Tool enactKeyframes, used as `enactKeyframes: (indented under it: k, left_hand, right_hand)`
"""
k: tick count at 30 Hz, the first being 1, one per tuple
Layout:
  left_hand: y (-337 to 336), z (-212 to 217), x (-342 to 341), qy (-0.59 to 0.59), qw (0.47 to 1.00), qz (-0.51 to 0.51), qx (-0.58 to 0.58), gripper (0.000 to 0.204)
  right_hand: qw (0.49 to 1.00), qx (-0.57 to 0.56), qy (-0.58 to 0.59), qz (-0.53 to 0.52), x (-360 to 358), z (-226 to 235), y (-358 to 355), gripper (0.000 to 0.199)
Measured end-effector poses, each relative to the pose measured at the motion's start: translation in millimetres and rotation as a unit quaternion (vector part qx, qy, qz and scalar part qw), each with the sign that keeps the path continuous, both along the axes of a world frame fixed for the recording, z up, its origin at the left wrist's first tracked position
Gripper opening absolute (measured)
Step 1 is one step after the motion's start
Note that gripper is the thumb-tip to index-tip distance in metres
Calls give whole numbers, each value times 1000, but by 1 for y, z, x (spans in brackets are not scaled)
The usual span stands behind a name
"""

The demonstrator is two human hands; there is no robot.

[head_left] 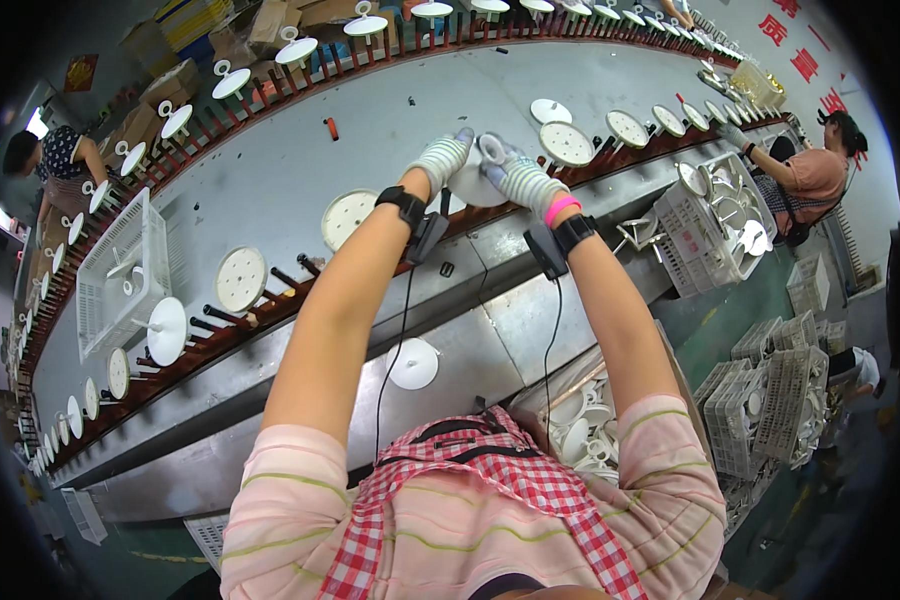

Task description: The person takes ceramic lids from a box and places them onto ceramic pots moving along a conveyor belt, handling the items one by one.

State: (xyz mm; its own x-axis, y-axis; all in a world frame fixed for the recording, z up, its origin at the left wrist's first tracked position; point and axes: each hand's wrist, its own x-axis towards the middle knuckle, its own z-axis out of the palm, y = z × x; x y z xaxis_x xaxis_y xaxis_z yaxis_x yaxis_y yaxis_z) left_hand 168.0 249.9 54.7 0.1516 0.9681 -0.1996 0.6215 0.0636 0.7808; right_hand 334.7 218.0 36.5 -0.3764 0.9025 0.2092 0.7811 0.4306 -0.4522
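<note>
At the far left, well away from the grip, we make out a co-worker (pixel 62 165) in a dark patterned top, the lower body hidden behind the rail of pegs. Nearer, still left of the grip, stands a white crate (pixel 157 243) with a few white parts in it, too small for us to tell apart. Between it and the grip we see a speckled disc (pixel 241 280) at the pegs and, closer, a second round plate (pixel 346 218), its right edge covered by the left forearm.

The gloved left hand (pixel 442 160) is at the left side of a white disc (pixel 478 188); its fingertips are partly hidden, so we cannot tell whether it grips or only touches. The disc lies between both hands, and the gloved right hand (pixel 520 178) holds it, fingers closed by a small ring (pixel 491 149) whose joint we cannot make out.

Below the grip, toward the body, lies a loose disc (pixel 413 364). Below and right, a box of white parts (pixel 582 435) is partly covered by the right arm. Just right of the grip is a mounted disc (pixel 566 144); farther right, a heaped crate (pixel 685 252) and a seated co-worker (pixel 818 172).
</note>
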Motion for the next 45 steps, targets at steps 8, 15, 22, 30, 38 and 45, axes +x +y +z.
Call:
enactKeyframes:
  k: [8,15,22,30,38,45]
  left_hand:
    - [15,-1,-25,336,932,-136,20,46]
    - [0,2,-44,331,941,-33,65,47]
    - [-4,-65,-124,323,921,-23,217,25]
    - [-157,-26,-127,256,886,119,367,41]
    - [-268,-98,-118,72,988,-22,133,17]
    - [-268,-71,-70,-61,990,-102,81,14]
  right_hand:
    - [988,-149,29,-41,-61,10,30,40]
    - [989,-115,-33,-91,-93,-11,72,46]
    - [999,8,-24,21,-111,4,-14,32]
    - [852,-427,195,231,111,3,-181,47]
    - [843,-352,15,-407,248,-278,-350,54]
    - [865,-206,-74,-452,212,-252,-381,27]
